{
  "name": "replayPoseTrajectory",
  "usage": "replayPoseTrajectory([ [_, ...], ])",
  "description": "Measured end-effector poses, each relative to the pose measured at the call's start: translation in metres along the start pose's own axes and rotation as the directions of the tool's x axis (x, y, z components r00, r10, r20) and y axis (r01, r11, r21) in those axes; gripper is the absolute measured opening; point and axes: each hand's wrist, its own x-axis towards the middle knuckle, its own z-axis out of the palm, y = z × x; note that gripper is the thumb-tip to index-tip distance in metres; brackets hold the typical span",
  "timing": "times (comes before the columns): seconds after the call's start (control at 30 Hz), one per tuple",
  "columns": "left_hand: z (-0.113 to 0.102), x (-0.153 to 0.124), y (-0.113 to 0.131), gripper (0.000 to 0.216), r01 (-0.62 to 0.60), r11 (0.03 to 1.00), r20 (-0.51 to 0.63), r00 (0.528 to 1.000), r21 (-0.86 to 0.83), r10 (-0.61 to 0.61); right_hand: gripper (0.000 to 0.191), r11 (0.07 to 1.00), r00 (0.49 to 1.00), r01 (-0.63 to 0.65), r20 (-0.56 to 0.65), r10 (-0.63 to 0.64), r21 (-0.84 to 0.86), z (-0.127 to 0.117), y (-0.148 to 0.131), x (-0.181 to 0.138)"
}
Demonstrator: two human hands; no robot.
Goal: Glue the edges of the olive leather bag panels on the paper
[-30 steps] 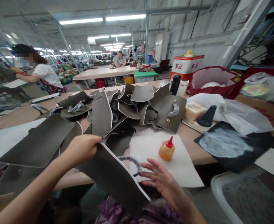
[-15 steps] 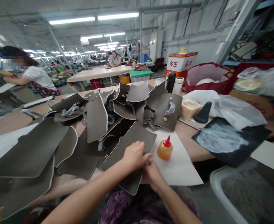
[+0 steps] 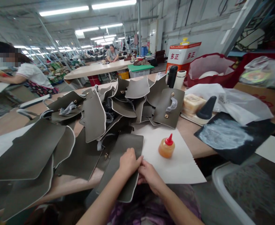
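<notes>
A grey-brown leather panel [image 3: 131,142] with a pale edge lies slanted at the table's front, its lower end over my lap. My left hand [image 3: 129,162] rests on top of it, fingers curled, thumb at the right edge. My right hand [image 3: 149,175] pinches that same edge from the right, fingertips partly hidden beneath, close to my left thumb. On the white paper [image 3: 181,168] to the right stands a glue bottle [image 3: 166,148] with amber liquid and a red nozzle cap.
Similar panels with gold fittings form a pile [image 3: 94,115] behind and left. Right of it are a sponge-like block [image 3: 193,103], a black-handled tool [image 3: 206,107], a whitened black sheet [image 3: 226,134] and two flasks [image 3: 172,76]. A pale tub [image 3: 218,178] stands low right. A co-worker [image 3: 32,75] sits far left.
The panel has turned more upright and shifted left and towards me, uncovering more white paper. Both hands moved left with it, still at its right edge. The view has shifted slightly.
</notes>
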Motion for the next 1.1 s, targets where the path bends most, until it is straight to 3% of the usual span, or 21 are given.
replayPoseTrajectory([
  [0.1,0.017,0.006,0.003,0.035,0.005,1.0,0.001,1.0,-0.007,-0.005,0.032,0.996,0.997,0.003,-0.078,-0.01,-0.084,-0.029,0.005,-0.012],
  [0.17,0.018,0.005,0.003,0.035,-0.014,1.0,0.013,1.0,-0.019,0.014,0.034,0.981,0.959,0.082,-0.255,-0.127,-0.178,-0.054,0.003,-0.023],
  [0.2,0.016,0.004,0.002,0.034,-0.024,0.999,0.021,0.999,-0.027,0.025,0.034,0.953,0.892,0.146,-0.381,-0.243,-0.266,-0.067,0.002,-0.027],
  [0.27,0.014,0.002,-0.002,0.032,-0.049,0.998,0.037,0.998,-0.043,0.051,0.04,0.83,0.64,0.242,-0.56,-0.526,-0.503,-0.092,-0.003,-0.03],
  [0.3,0.013,0.0,-0.004,0.03,-0.063,0.997,0.042,0.997,-0.051,0.065,0.048,0.746,0.511,0.25,-0.57,-0.644,-0.618,-0.104,-0.006,-0.028],
  [0.33,0.012,-0.001,-0.006,0.028,-0.075,0.995,0.046,0.996,-0.058,0.078,0.059,0.669,0.441,0.24,-0.535,-0.721,-0.704,-0.114,-0.009,-0.024],
  [0.37,0.013,-0.002,-0.007,0.026,-0.086,0.994,0.047,0.995,-0.063,0.089,0.071,0.615,0.447,0.228,-0.48,-0.755,-0.755,-0.122,-0.012,-0.019],
  [0.47,0.016,-0.006,-0.005,0.022,-0.09,0.994,0.041,0.995,-0.064,0.092,0.089,0.534,0.601,0.185,-0.335,-0.726,-0.825,-0.134,-0.02,0.003],
  [0.57,0.021,-0.007,0.004,0.021,-0.069,0.996,0.031,0.997,-0.057,0.07,0.075,0.54,0.662,0.146,-0.323,-0.676,-0.829,-0.131,-0.028,0.015],
  [0.67,0.025,0.001,0.01,0.029,-0.08,0.994,0.037,0.996,-0.08,0.084,0.065,0.58,0.717,0.167,-0.305,-0.626,-0.798,-0.125,-0.039,0.008],
  [0.8,0.024,0.022,0.002,0.03,-0.129,0.978,0.053,0.989,-0.166,0.14,0.065,0.515,0.814,0.223,-0.133,-0.565,-0.828,-0.128,-0.059,-0.017],
  [0.9,0.022,0.032,-0.006,0.027,-0.164,0.955,0.048,0.982,-0.246,0.181,0.066,0.522,0.838,0.179,-0.149,-0.525,-0.834,-0.137,-0.069,-0.031],
  [1.03,0.026,0.033,-0.007,0.031,-0.148,0.929,-0.015,0.988,-0.338,0.151,0.057,0.713,0.825,0.172,-0.297,-0.482,-0.679,-0.143,-0.071,-0.035],
  [1.1,0.031,0.034,-0.007,0.033,-0.136,0.913,-0.051,0.991,-0.384,0.126,0.051,0.752,0.813,0.179,-0.335,-0.476,-0.634,-0.142,-0.069,-0.032],
])
